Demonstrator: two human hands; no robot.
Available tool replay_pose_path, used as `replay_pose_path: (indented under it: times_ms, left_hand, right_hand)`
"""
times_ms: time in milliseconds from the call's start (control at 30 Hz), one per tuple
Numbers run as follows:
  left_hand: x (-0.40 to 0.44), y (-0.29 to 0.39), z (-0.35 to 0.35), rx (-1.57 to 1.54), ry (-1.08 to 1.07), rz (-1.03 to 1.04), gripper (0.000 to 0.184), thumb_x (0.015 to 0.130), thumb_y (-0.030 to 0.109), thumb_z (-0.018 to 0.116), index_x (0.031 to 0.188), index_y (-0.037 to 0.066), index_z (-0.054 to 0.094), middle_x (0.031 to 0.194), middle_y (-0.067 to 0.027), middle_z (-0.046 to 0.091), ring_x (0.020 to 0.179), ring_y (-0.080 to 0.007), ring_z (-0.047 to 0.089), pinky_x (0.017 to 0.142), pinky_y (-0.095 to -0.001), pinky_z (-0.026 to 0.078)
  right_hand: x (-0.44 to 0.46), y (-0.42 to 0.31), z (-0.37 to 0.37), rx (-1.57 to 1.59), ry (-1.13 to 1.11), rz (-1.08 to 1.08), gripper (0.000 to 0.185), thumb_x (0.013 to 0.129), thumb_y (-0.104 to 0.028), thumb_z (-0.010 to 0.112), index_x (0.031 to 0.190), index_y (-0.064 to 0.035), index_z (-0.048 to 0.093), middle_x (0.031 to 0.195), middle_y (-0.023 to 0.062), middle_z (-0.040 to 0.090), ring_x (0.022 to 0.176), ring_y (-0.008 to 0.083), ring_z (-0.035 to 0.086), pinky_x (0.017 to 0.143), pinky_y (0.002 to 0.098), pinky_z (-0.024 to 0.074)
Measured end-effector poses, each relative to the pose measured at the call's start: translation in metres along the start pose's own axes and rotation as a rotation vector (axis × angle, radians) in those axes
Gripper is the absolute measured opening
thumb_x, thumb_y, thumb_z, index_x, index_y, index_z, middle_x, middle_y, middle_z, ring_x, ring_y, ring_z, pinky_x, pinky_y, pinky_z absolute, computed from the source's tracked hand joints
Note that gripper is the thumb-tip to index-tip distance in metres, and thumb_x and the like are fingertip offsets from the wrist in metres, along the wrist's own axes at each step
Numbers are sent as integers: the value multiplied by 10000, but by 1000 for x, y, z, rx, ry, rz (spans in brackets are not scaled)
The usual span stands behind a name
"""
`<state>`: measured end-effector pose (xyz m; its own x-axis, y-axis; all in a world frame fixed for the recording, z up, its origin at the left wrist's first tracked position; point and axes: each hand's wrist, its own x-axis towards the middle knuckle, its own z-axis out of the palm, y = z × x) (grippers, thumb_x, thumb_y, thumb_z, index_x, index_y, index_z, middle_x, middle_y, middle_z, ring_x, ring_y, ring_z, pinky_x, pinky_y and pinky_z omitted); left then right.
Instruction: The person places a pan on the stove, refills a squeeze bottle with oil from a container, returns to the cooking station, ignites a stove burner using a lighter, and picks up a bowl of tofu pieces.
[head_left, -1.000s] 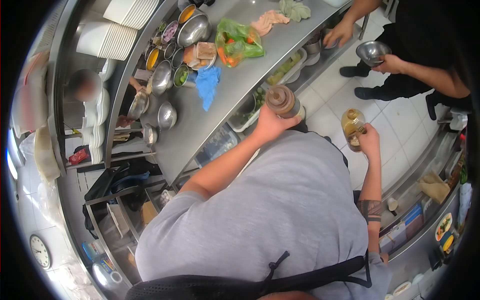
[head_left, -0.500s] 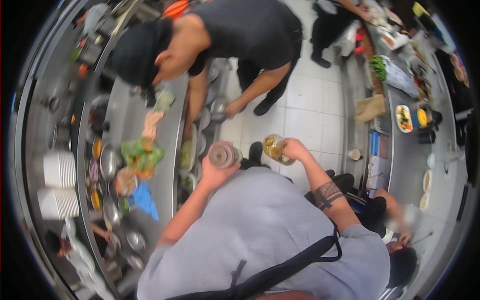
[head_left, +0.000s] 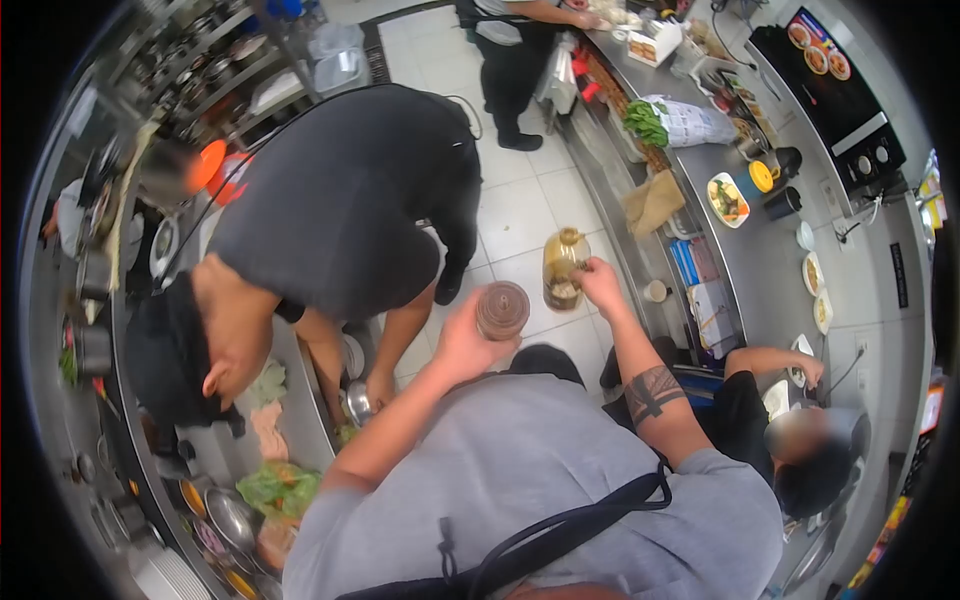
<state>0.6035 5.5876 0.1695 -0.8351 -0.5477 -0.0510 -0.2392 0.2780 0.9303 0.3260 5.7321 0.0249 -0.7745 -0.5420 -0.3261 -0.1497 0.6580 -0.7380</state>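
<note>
My left hand (head_left: 463,345) is wrapped round a squeeze bottle (head_left: 503,310) with reddish-brown contents, seen mostly from its lid. In my right hand (head_left: 601,289) is a clear bottle (head_left: 562,265) with a yellowish-brown tint and a narrow top. My right fingers grip its side near the lower end. Both bottles are in front of my chest over the tiled floor, apart from each other.
A co-worker in black (head_left: 330,200) bends over the left counter, holding a metal bowl (head_left: 359,402). Another person (head_left: 745,400) works close on my right. The right counter carries a food dish (head_left: 728,200), a bagged bunch of greens (head_left: 690,122) and a yellow-lidded container (head_left: 760,178).
My view has turned rightward. The clear bottle in my right hand now shows at greater length, with its narrow top pointing away. The bending co-worker appears closer. Both bottles stay in my hands.
</note>
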Motion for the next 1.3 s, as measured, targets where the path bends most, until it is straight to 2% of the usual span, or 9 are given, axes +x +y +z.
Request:
replay_pose_path:
  times_ms: [167, 300, 367, 567, 900, 1000, 1167, 1233, 1300]
  left_hand:
    - [86, -10, 7, 10, -36, 4, 688, 727, 177, 892, 1333, 85, 578, 1223, -137, 714, 1154, -305, 701, 991, -411, 551]
    - [159, -19, 25, -106, 22, -36, 667, 712, 187, 903, 1294, 63, 601, 1185, -115, 735, 1089, -257, 727, 972, -387, 561]
    - [198, -13, 31, -26, 80, -28, 513, 726, 137, 902, 1182, 43, 686, 1081, -59, 752, 1014, -157, 717, 946, -337, 559]
    - [303, 23, 45, -111, 209, -92, 562, 722, 107, 911, 1225, 43, 669, 1115, -61, 731, 1019, -155, 698, 936, -340, 556]
    - [436, 26, -29, -107, 499, -171, 571, 718, 66, 901, 1236, 29, 662, 1181, -74, 725, 1056, -169, 692, 960, -359, 548]
    - [466, 9, -60, -57, 583, -217, 560, 722, 81, 905, 1230, 13, 679, 1213, -87, 733, 1067, -155, 697, 971, -336, 545]
    - [521, 5, -116, -149, 730, -278, 563, 727, 71, 904, 1237, 12, 674, 1209, -83, 731, 1072, -152, 694, 977, -335, 545]
    - [542, -1, -133, -175, 755, -318, 565, 728, 63, 905, 1238, 12, 668, 1211, -82, 728, 1075, -155, 692, 977, -340, 547]
    - [564, -15, -147, -188, 808, -290, 579, 730, 28, 900, 1251, 18, 647, 1215, -83, 715, 1083, -170, 690, 973, -348, 553]
  right_hand:
    - [51, -26, -35, 453, 20, 25, 173, 878, -76, 731, 1024, 10, 697, 924, 63, 706, 830, 122, 645, 749, 269, 513]
    - [118, -20, -52, 509, 22, 10, 174, 868, -64, 731, 1024, 8, 705, 950, 61, 708, 858, 128, 645, 780, 281, 519]
    - [160, -22, -58, 509, -47, -20, 180, 852, -53, 735, 1019, 8, 709, 940, 62, 707, 857, 129, 637, 770, 292, 514]
    - [263, -73, -92, 387, -311, 116, 219, 817, -63, 741, 1006, 34, 686, 903, 86, 684, 811, 149, 635, 709, 307, 511]
    - [460, -221, -52, 602, -542, 103, 332, 901, -43, 694, 1217, 3, 604, 1152, 129, 697, 1107, 225, 673, 982, 395, 551]
    - [514, -288, -34, 655, -637, 40, 294, 899, -76, 697, 1172, 14, 635, 1138, 107, 701, 1076, 187, 667, 932, 371, 541]
    - [597, -377, -12, 787, -889, 37, 319, 934, -139, 691, 1225, -30, 625, 1173, 99, 699, 1187, 211, 628, 1100, 450, 439]
    - [627, -403, -2, 743, -962, 5, 363, 983, -271, 690, 1256, -45, 614, 1175, 91, 699, 1221, 211, 599, 1131, 462, 400]
    - [651, -436, 9, 724, -965, 70, 471, 1060, -506, 553, 1178, -66, 669, 1185, 123, 708, 1244, 238, 591, 1128, 448, 413]
